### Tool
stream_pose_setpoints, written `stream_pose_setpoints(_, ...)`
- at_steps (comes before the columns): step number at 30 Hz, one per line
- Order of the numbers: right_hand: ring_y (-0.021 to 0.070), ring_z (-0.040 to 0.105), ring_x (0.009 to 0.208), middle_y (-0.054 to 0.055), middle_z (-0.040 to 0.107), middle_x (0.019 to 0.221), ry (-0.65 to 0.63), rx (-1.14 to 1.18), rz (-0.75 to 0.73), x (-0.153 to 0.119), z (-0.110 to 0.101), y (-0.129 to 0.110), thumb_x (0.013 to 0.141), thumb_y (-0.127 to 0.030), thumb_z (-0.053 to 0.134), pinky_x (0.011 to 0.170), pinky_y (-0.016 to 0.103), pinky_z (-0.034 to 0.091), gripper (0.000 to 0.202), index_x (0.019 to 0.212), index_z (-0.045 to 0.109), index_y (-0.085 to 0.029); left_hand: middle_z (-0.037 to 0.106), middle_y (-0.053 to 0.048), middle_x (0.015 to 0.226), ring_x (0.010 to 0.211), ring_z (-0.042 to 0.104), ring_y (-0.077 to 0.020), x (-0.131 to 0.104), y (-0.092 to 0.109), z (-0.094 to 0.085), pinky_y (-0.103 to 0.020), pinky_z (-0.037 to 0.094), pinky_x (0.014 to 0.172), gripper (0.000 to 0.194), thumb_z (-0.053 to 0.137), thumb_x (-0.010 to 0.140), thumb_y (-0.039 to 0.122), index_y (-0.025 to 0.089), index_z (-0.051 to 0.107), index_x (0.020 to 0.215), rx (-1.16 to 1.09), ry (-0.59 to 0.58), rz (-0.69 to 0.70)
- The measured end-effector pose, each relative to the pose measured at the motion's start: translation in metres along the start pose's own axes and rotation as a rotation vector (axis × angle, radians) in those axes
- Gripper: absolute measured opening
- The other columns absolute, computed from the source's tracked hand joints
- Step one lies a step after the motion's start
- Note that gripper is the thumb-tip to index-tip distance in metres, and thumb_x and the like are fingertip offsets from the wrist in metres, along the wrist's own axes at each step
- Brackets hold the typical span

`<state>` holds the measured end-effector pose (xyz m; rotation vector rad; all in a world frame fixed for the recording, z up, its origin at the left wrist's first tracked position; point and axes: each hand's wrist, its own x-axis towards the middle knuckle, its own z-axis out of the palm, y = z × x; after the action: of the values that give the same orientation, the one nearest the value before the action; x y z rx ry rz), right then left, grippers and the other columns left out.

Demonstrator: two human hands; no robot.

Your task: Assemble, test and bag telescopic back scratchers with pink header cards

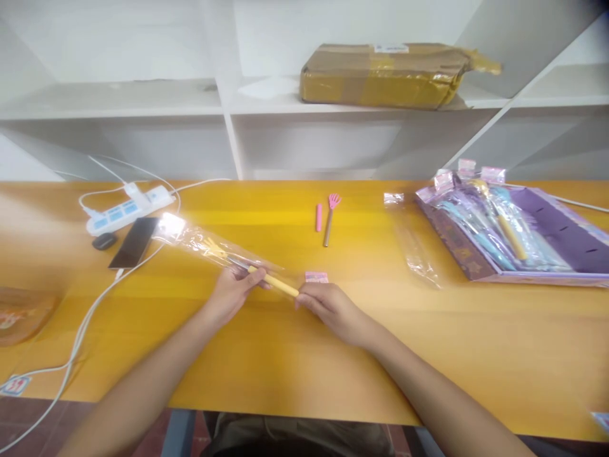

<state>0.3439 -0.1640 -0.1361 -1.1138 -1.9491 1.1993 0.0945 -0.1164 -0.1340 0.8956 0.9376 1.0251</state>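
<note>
Between my hands a yellow back scratcher [276, 283] lies slantwise, its claw end up to the left inside a clear plastic sleeve [193, 240]. My left hand [233, 291] pinches the sleeve and the scratcher near the top of the yellow handle. The fingers of my right hand [333, 308] close on the handle's lower end. Whether the sleeve covers that end is hard to see. Beyond my hands, a pink back scratcher [329, 219] with a metal shaft lies on the table beside a short pink tube [318, 218]. A small pink card [316, 277] shows just behind my right hand.
At right, a purple box [542, 277] holds several bagged back scratchers; an empty clear sleeve [419, 257] lies left of it. A power strip [128, 209], phone [134, 242] and white cables are at left. A taped carton [380, 76] sits on the shelf.
</note>
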Motion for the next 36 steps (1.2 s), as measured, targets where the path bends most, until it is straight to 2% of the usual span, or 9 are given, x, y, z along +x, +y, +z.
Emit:
stream_pose_setpoints(5, 0.0149, 0.059, 0.074, 0.001, 0.067, 0.081, 0.006, -0.002, 0.01, 0.002, 0.005, 0.001, 0.108, -0.046, 0.054, 0.071, 0.027, 0.042, 0.036, 0.086, 0.066, -0.02, 0.079, -0.006, 0.084, 0.073, 0.072, -0.0158, -0.003, -0.008, 0.0, -0.027, 0.059, 0.075, 0.033, 0.093, 0.077, 0.043, 0.014, 0.082, 0.089, 0.077, -0.115, -0.021)
stream_pose_setpoints(11, 0.0149, 0.058, 0.074, 0.0, 0.065, 0.081, 0.001, -0.015, 0.055, 0.002, 0.007, 0.0, 0.108, -0.044, 0.054, 0.07, 0.027, 0.042, 0.034, 0.087, 0.064, -0.02, 0.079, -0.004, 0.079, 0.075, 0.075, -0.0184, -0.003, -0.011, -0.005, -0.03, 0.061, 0.079, 0.032, 0.088, 0.082, 0.043, 0.015, 0.081, 0.095, 0.186, -0.199, -0.039)
stream_pose_setpoints(20, 0.0147, 0.056, 0.075, 0.001, 0.065, 0.083, 0.004, -0.057, 0.08, 0.002, 0.01, -0.004, 0.109, -0.046, 0.049, 0.072, 0.027, 0.04, 0.038, 0.085, 0.061, -0.02, 0.082, -0.011, 0.095, 0.089, 0.077, -0.0256, -0.009, -0.004, 0.006, -0.034, 0.061, 0.083, 0.035, 0.082, 0.085, 0.049, 0.014, 0.08, 0.093, 0.318, -0.335, -0.05)
stream_pose_setpoints(29, 0.0159, 0.056, 0.073, 0.001, 0.063, 0.081, 0.055, -0.104, 0.111, 0.002, 0.018, -0.006, 0.109, -0.04, 0.048, 0.068, 0.029, 0.041, 0.032, 0.087, 0.059, -0.021, 0.08, -0.009, 0.086, 0.078, 0.074, -0.0227, -0.009, -0.009, 0.004, -0.033, 0.059, 0.075, 0.034, 0.081, 0.086, 0.05, 0.016, 0.079, 0.09, 0.38, -0.281, -0.021)
stream_pose_setpoints(34, 0.015, 0.054, 0.07, -0.002, 0.059, 0.079, 0.115, -0.054, 0.11, 0.0, 0.014, -0.008, 0.104, -0.028, 0.053, 0.067, 0.029, 0.043, 0.011, 0.105, 0.061, -0.021, 0.081, -0.007, 0.092, 0.087, 0.074, -0.0235, -0.005, -0.006, -0.002, -0.032, 0.057, 0.081, 0.034, 0.086, 0.081, 0.048, 0.017, 0.078, 0.094, 0.386, -0.112, 0.007)
stream_pose_setpoints(36, 0.0146, 0.054, 0.069, -0.003, 0.057, 0.08, 0.139, -0.058, 0.084, -0.002, 0.013, -0.005, 0.1, -0.022, 0.054, 0.066, 0.028, 0.044, 0.016, 0.116, 0.058, -0.021, 0.081, -0.008, 0.092, 0.088, 0.074, -0.0239, -0.003, -0.005, -0.004, -0.032, 0.057, 0.083, 0.036, 0.086, 0.082, 0.049, 0.016, 0.078, 0.095, 0.398, -0.088, -0.019)
